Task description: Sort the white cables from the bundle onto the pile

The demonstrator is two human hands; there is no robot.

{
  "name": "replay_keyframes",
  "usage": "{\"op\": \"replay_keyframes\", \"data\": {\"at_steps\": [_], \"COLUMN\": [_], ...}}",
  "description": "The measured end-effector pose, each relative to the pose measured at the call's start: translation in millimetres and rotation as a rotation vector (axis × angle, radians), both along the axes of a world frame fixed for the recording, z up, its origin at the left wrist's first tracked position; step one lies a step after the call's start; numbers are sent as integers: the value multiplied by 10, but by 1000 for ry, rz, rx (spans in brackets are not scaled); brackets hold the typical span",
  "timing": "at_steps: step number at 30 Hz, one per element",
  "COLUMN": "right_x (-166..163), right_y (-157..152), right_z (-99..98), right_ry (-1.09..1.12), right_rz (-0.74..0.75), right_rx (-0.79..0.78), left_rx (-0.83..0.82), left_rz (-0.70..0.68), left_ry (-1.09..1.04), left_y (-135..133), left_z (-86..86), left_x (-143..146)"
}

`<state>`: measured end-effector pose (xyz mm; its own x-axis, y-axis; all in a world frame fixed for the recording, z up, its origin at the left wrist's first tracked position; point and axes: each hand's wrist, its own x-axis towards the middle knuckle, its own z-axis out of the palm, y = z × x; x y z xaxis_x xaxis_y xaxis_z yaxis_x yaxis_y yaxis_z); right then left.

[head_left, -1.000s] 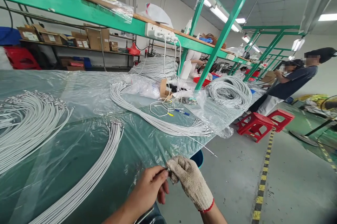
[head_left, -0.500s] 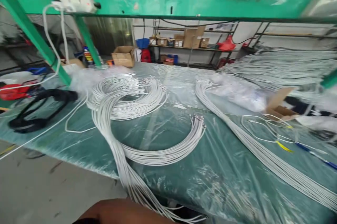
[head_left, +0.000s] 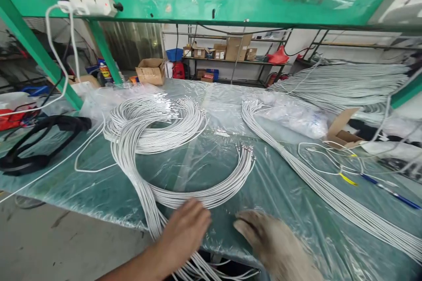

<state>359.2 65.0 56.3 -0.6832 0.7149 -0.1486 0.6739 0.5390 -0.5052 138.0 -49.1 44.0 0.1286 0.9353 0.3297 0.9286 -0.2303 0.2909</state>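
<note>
Both hands reach for the curved bundle of white cables at the near edge of the bench.

Head view: the bare left hand (head_left: pixel 184 232) lies flat, fingers loosely spread, on the bundle of white cables (head_left: pixel 204 193) and grips nothing. The gloved right hand (head_left: pixel 263 235) rests just beside the bundle on the plastic sheet (head_left: pixel 280 184), fingers curled and empty. The bundle arcs from its metal-tipped ends (head_left: pixel 245 151) toward the edge and hangs over it, apart from the large coil (head_left: pixel 154 122). This looks like the pick-up step; the next move calls for closing fingers around one cable without dragging its neighbours.
</note>
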Motion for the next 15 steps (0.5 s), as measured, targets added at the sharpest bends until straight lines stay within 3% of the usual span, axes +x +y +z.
{"op": "replay_keyframes", "data": {"at_steps": [2,5,10,15], "right_x": [-322,-707,-1077,-1038], "right_y": [101,302,597,616], "right_z": [118,216,198,218], "right_ry": [-114,-308,-432,-391], "right_rz": [36,72,-36,0], "right_rx": [123,161,83,137], "left_rx": [55,76,74,23], "left_rz": [104,105,79,104], "left_ry": [134,207,185,165], "left_y": [-55,-173,-329,-266], "left_z": [78,68,-101,-117], "left_x": [-343,-645,-695,-684]}}
